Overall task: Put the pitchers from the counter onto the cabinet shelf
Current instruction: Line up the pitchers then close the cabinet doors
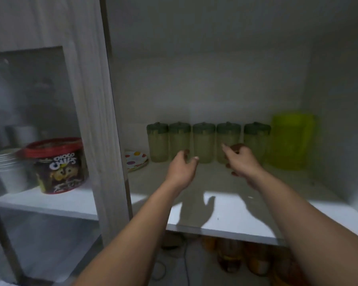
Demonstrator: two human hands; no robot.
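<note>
Both hands are reached into the cabinet and neither grip has anything in it: the left hand (181, 166) hangs with fingers loosely curled and thumb out, just in front of the gap between the second and third pitchers, and the right hand (241, 159) is relaxed too, index finger stretched toward the fourth pitcher (228, 139), knuckles overlapping its lower part in the view, so I can't really tell if it's touching or just hovering. The pitchers themselves are already up on the cabinet shelf (225, 211), five of them in a neat row near the back wall, pale greenish see-through bodies with dark green lids, all upright and nearly side by side. Using that fourth pitcher as the landmark: the third pitcher (204, 141) is right next to it on the left, then the second pitcher (179, 139) and the first pitcher (157, 141) further left, and the fifth pitcher (256, 139) sits just to its right. Right of that one is a bright yellow-green container (290, 141), taller and wider. Far left of the row, a polka-dot plate (135, 161) lies flat. Left again, behind the glass door (29, 120), there's a choco chips tub (59, 166) with a red lid and a stack of white cups (7, 168).
</note>
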